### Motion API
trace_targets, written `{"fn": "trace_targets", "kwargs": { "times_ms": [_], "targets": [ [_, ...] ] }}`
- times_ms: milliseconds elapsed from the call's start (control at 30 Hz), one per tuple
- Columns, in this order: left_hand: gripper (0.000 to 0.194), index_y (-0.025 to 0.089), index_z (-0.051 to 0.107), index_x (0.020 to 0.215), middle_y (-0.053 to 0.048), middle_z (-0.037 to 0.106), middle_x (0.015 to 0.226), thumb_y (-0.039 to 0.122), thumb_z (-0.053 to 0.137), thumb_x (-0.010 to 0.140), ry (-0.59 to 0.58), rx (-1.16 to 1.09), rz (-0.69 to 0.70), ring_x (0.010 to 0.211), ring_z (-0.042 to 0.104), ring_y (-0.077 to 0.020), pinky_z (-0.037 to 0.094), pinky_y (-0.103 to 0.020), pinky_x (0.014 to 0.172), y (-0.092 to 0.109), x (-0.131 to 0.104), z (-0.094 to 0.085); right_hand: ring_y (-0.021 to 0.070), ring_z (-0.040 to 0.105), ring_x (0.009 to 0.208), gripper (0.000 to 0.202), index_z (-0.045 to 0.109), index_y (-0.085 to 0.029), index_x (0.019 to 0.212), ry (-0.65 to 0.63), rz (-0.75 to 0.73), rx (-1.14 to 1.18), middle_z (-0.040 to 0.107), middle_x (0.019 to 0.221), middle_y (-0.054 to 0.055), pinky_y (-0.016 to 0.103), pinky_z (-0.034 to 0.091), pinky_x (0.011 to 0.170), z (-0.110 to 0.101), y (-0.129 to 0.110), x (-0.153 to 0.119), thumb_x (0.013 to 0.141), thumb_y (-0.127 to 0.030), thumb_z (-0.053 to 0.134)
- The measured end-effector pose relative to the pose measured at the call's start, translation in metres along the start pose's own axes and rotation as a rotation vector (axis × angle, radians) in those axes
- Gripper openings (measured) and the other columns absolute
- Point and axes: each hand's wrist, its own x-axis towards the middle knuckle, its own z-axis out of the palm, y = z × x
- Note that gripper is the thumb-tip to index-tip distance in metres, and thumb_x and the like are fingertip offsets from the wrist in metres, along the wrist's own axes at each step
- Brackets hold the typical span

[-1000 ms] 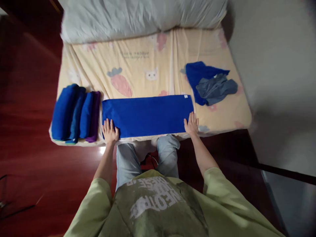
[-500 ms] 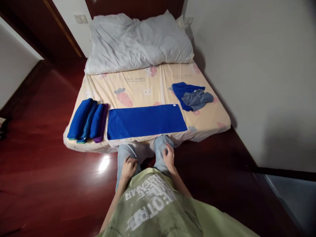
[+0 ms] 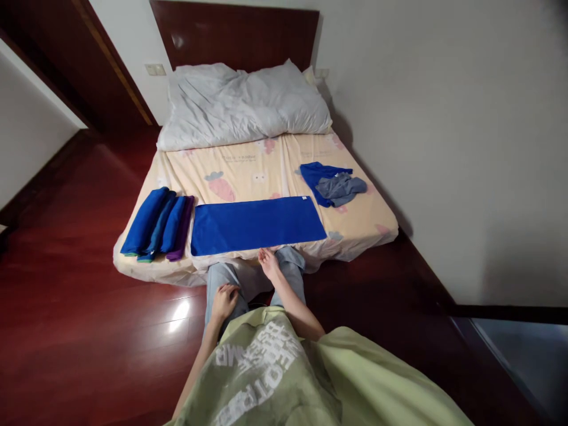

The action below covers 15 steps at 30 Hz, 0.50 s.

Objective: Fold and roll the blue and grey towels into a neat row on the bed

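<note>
Blue towel flat along near edge of bed, white tag at far right corner. Left hand: unclenched, fingers loosely bent, over left thigh. Right hand: unclenched, fingers loosely extended, at towel's near edge; contact, cannot tell. Just left: row of folded towels, blue and purple. Right, farther back: grey-blue cloth, crumpled on blue cloth.

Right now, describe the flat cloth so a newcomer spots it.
Start at the bed. Along its near edge, right of the bundles, lies a blue cloth. Unlike them and the crumpled heap, it's spread flat, with a white tag at far right.
</note>
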Motion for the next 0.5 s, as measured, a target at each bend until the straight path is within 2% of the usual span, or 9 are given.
{"fn": "trace_targets", "kwargs": {
  "times_ms": [100, 233, 367, 500],
  "targets": [
    [0.037, 0.020, 0.074, 0.099, -0.009, 0.077, 0.102, 0.031, 0.040, 0.093, 0.027, 0.014, -0.003, 0.107, 0.069, -0.0268, 0.044, -0.047, 0.109, -0.004, -0.002, 0.002, 0.0156, 0.070, 0.086, 0.014, 0.054, -0.022, 0.081, 0.073, 0.107, 0.128, 0.072, 0.090, 0.005, 0.030, 0.060, 0.079, 0.008, 0.000, 0.011, 0.093, -0.017, 0.049],
    [0.036, 0.021, 0.075, 0.098, -0.008, 0.077, 0.100, 0.030, 0.041, 0.092, 0.042, 0.023, -0.012, 0.106, 0.070, -0.0262, 0.044, -0.046, 0.109, -0.004, 0.000, 0.002, 0.0136, 0.070, 0.091, 0.011, 0.060, -0.021, 0.087, 0.126, 0.258, 0.394, 0.073, 0.102, 0.006, 0.027, 0.060, 0.078, 0.017, 0.003, 0.018, 0.095, -0.018, 0.053],
    [0.034, 0.021, 0.075, 0.097, -0.008, 0.077, 0.101, 0.029, 0.042, 0.092, 0.036, 0.016, -0.018, 0.105, 0.070, -0.0257, 0.044, -0.045, 0.110, -0.001, 0.002, 0.002, 0.0136, 0.068, 0.104, 0.014, 0.065, -0.016, 0.095, 0.112, 0.269, 0.458, 0.070, 0.118, 0.012, 0.027, 0.061, 0.084, 0.024, 0.006, 0.026, 0.098, -0.019, 0.052],
    [0.035, 0.021, 0.076, 0.099, -0.008, 0.077, 0.106, 0.030, 0.042, 0.092, 0.023, 0.020, -0.028, 0.109, 0.069, -0.0270, 0.044, -0.046, 0.110, -0.001, 0.002, 0.003, 0.0132, 0.066, 0.112, 0.021, 0.067, -0.015, 0.098, 0.126, 0.277, 0.505, 0.070, 0.119, 0.012, 0.027, 0.061, 0.087, 0.030, 0.001, 0.033, 0.099, -0.016, 0.046]
  ]
}}
